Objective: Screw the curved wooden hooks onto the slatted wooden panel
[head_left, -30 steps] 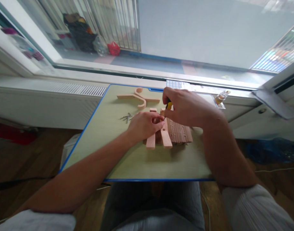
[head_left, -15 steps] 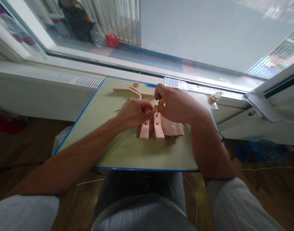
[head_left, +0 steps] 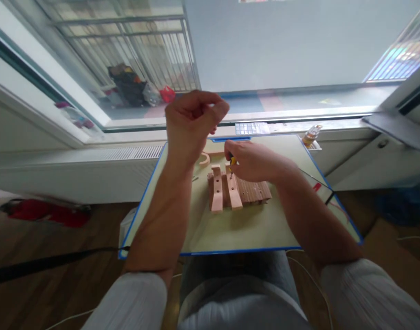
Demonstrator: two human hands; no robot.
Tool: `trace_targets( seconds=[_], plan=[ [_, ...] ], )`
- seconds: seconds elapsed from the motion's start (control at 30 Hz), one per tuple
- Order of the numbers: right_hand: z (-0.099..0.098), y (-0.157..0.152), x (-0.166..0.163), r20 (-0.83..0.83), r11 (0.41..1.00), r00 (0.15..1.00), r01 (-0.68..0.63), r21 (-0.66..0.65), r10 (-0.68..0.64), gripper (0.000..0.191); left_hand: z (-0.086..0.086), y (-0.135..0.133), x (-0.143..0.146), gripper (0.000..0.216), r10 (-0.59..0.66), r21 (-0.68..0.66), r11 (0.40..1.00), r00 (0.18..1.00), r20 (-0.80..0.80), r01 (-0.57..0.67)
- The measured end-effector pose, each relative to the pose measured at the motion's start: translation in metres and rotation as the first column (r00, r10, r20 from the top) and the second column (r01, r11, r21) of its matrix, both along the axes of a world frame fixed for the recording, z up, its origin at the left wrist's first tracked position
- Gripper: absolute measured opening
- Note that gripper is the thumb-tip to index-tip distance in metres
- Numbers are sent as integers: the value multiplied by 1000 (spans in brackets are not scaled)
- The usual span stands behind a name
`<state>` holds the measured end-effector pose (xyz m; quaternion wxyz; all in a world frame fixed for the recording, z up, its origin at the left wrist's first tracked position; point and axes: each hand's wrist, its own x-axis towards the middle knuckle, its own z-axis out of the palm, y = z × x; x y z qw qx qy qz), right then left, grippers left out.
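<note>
My right hand (head_left: 247, 158) grips a small screwdriver (head_left: 233, 160) with a yellow and black handle. Its tip points down at the upper hole of the right-hand wooden piece (head_left: 234, 190). A second, similar wooden piece (head_left: 217, 189) with two dark holes lies beside it on the left. Both rest across a brown ridged wooden block (head_left: 254, 190). Raised well above the table, my left hand (head_left: 195, 121) is closed with thumb and fingers pinched together; whatever may be between them is too small or hidden to make out.
A curved wooden piece (head_left: 205, 159) lies behind my left forearm on the blue-edged table (head_left: 244, 233). Near it is a small thin metal item (head_left: 195, 178). A glass bottle (head_left: 311, 135) stands at the right on the sill, under the window.
My left hand has left the wooden pieces and risen high, fingers still pinched. My right hand keeps the screwdriver at the right-hand piece. The camera view has shifted.
</note>
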<state>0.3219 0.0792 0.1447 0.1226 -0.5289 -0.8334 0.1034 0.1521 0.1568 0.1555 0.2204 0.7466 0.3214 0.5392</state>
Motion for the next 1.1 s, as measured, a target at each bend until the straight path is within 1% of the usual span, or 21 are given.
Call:
trace_targets(
  seconds=[0.03,0.1,0.17,0.23,0.33,0.4,0.47,0.53,0.63,0.73,0.8,0.87,0.97,1.1],
  plan=[
    [0,0,1,-3,1000,1000,5,7,-5,30,-3,0,0,19,-59,-13,998,998,-10,59],
    [0,3,4,2,1000,1000,-3,12,3,33,-10,6,-1,14,-207,-72,977,975,-85,201],
    [1,5,7,20,1000,1000,-15,9,15,34,-14,13,-5,13,-308,-132,948,937,-162,289],
    [4,8,8,12,999,999,-37,10,37,33,-13,19,-14,16,-347,-182,933,912,-217,311],
    [7,13,9,-40,996,995,-91,-2,91,23,-4,21,-28,21,-379,-251,917,876,-299,311],
    [7,16,10,-49,995,994,-95,-23,94,15,2,20,-35,22,-401,-296,908,822,-405,297],
    [5,20,12,-40,996,997,-71,-50,69,13,6,18,-38,24,-401,-315,911,757,-516,267],
    [4,23,15,-50,996,997,-54,-75,50,14,7,15,-38,28,-372,-294,925,721,-584,239],
    [1,27,18,-79,995,997,-33,-92,26,15,6,9,-33,34,-294,-199,956,744,-600,217],
    [-1,29,19,-98,996,995,-30,-89,21,20,2,2,-28,29,-198,-104,980,783,-590,169],
    [-2,30,18,-107,995,994,-33,-90,23,22,1,-1,-26,24,-158,-72,987,799,-580,143],
    [-2,31,18,-113,995,994,-24,-95,13,22,0,-2,-24,21,-157,-66,987,813,-561,145],
    [-2,32,18,-118,994,993,-15,-105,3,21,-1,-3,-21,16,-195,-92,981,824,-532,173],
    [-5,35,19,-109,994,994,-20,-112,7,21,-4,-4,-16,16,-222,-124,975,843,-491,185]
  ],
)
